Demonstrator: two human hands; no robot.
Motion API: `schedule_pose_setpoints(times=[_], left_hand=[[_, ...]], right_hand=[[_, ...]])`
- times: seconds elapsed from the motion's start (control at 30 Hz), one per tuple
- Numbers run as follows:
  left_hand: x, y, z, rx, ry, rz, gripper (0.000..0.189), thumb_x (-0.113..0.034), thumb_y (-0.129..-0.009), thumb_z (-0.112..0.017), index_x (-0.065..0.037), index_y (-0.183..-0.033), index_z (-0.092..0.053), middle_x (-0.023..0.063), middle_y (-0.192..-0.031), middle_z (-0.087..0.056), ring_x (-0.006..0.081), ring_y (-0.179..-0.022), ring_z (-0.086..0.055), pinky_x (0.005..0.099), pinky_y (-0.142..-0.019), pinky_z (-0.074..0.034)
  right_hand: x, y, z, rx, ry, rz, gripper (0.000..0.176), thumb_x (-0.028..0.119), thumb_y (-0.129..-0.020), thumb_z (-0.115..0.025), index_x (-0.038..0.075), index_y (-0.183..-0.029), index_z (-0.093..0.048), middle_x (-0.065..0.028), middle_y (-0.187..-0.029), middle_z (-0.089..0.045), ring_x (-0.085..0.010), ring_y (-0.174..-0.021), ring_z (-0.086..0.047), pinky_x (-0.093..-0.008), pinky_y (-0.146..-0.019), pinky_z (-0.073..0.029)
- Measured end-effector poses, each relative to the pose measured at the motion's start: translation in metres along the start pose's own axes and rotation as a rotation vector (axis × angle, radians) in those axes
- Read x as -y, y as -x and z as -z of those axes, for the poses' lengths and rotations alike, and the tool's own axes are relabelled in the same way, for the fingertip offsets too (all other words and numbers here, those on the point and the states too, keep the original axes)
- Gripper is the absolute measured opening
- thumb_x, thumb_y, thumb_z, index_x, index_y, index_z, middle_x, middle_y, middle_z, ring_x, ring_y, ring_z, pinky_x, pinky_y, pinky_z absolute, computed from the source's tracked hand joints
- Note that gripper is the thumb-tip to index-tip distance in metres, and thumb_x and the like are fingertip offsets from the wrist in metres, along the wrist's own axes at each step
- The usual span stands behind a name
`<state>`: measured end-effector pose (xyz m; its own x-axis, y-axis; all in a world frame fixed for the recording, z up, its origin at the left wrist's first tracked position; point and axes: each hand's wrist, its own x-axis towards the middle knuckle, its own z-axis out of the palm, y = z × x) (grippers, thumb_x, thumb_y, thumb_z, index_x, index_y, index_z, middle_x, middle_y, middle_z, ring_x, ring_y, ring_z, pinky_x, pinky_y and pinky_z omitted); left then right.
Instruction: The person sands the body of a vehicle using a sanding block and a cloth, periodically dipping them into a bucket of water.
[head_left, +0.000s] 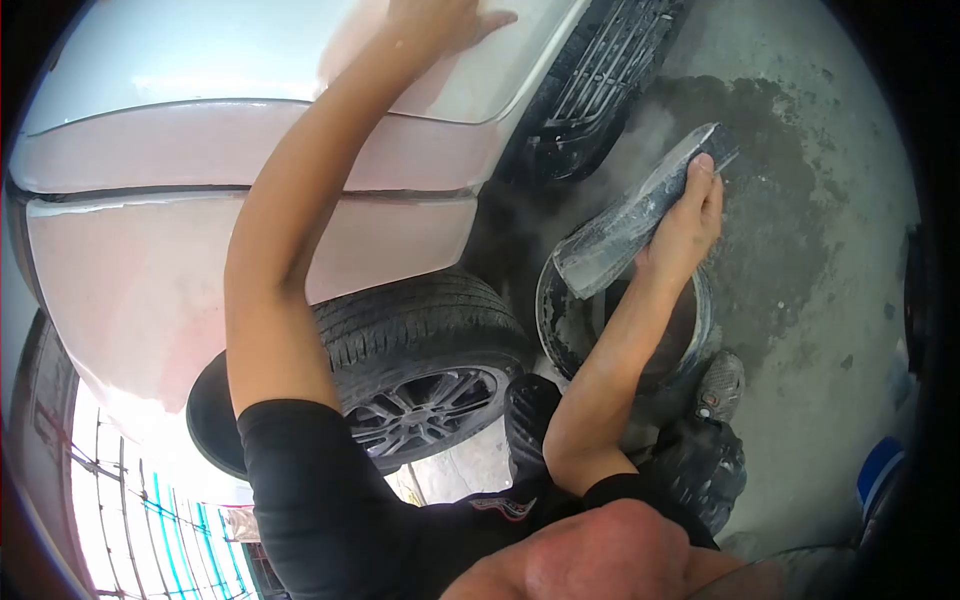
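Observation:
My left hand (437, 22) lies against the white car body panel (220, 55), its thumb stretched out. The top edge of the view cuts off the other fingers. In my right hand (687, 222) is a long, dusty grey sanding block (635, 220), tilted, with the thumb over its upper part. The block is above a round dark bucket (558, 340) on the floor, and its lower end overlaps the bucket's rim in view. Dull pinkish patches cover parts of the panel. My forearm and the block hide part of the bucket's inside.
A car wheel with a black tyre (430, 310) is just below the panel, left of the bucket. The black grille (615, 60) is at the top. A wet patch (770, 200) darkens the concrete floor. My shoe (722, 385) is beside the bucket. Something blue (880, 470) appears at far right.

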<state>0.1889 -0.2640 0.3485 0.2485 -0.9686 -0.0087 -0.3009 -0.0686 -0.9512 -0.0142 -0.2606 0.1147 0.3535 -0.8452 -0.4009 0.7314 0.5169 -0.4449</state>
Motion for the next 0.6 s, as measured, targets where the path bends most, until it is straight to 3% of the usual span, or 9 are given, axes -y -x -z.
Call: schedule_pose_setpoints(times=[0.17, 0.27, 0.47, 0.6], left_hand=[[-0.008, 0.08, 0.024, 0.111, -0.022, -0.001, 0.1, -0.07, -0.096, -0.046, 0.004, -0.159, -0.024, 0.0184, -0.17, -0.015, 0.0313, -0.158, -0.007, 0.0557, -0.127, -0.008], [-0.007, 0.126, 0.012, -0.115, 0.131, -0.021, 0.095, -0.066, -0.09, -0.057, -0.007, -0.16, -0.032, 0.0081, -0.169, -0.026, 0.0289, -0.155, -0.023, 0.0581, -0.121, -0.02], [-0.008, 0.181, 0.026, 0.065, 0.125, 0.02, 0.094, -0.067, -0.092, -0.054, -0.006, -0.16, -0.031, 0.009, -0.168, -0.026, 0.0281, -0.155, -0.023, 0.0573, -0.122, -0.018], [0.008, 0.176, 0.031, 0.032, 0.117, -0.026, 0.096, -0.069, -0.091, -0.052, -0.006, -0.16, -0.03, 0.0101, -0.169, -0.025, 0.028, -0.156, -0.02, 0.0575, -0.123, -0.015]], right_hand=[[-0.006, 0.003, -0.002, 0.008, 0.019, -0.024, 0.027, 0.025, -0.104, -0.061, 0.001, -0.114, -0.068, -0.0009, -0.096, -0.065, -0.0079, -0.084, -0.058, -0.0257, -0.074, -0.047], [-0.007, 0.005, -0.005, 0.002, 0.023, -0.005, 0.027, 0.025, -0.104, -0.061, 0.001, -0.113, -0.068, -0.0009, -0.096, -0.064, -0.0082, -0.085, -0.058, -0.0257, -0.075, -0.047], [-0.003, 0.003, 0.002, 0.008, 0.088, -0.049, 0.03, 0.025, -0.104, -0.061, 0.0, -0.119, -0.067, -0.0026, -0.099, -0.066, -0.0092, -0.086, -0.059, -0.0259, -0.075, -0.048], [-0.006, -0.002, 0.003, -0.011, 0.042, -0.034, 0.031, 0.024, -0.104, -0.061, -0.001, -0.121, -0.067, -0.003, -0.099, -0.066, -0.0096, -0.087, -0.06, -0.0261, -0.075, -0.048]])
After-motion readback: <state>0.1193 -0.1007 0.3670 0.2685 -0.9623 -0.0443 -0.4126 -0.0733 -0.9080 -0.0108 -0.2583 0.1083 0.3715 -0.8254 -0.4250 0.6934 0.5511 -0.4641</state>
